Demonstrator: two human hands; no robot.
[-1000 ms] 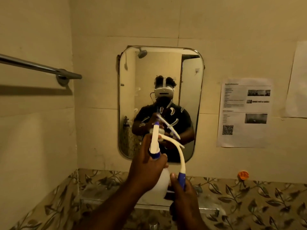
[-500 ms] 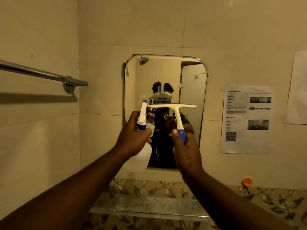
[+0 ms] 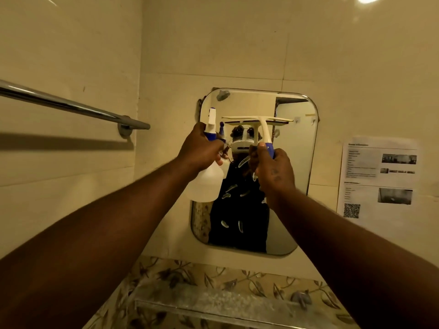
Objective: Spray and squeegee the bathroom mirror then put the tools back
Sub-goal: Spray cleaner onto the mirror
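Note:
A rounded rectangular mirror (image 3: 294,181) hangs on the beige tiled wall straight ahead. My left hand (image 3: 198,148) grips the neck of a white spray bottle (image 3: 206,184) with a blue collar, held upright in front of the mirror's left edge, nozzle up. My right hand (image 3: 270,169) holds the blue grip of a white squeegee (image 3: 259,121). Its blade lies level across the upper part of the mirror; whether it touches the glass I cannot tell. Both arms are stretched forward.
A chrome towel rail (image 3: 71,106) juts from the left wall at hand height. A printed paper sheet (image 3: 377,179) is stuck to the wall right of the mirror. Below runs a glass shelf (image 3: 213,302) against leaf-patterned tiles (image 3: 180,276).
Both hands have risen from near the shelf to the upper mirror. The squeegee has turned from pointing away to blade level and moved higher on the mirror. The bottle rose with it.

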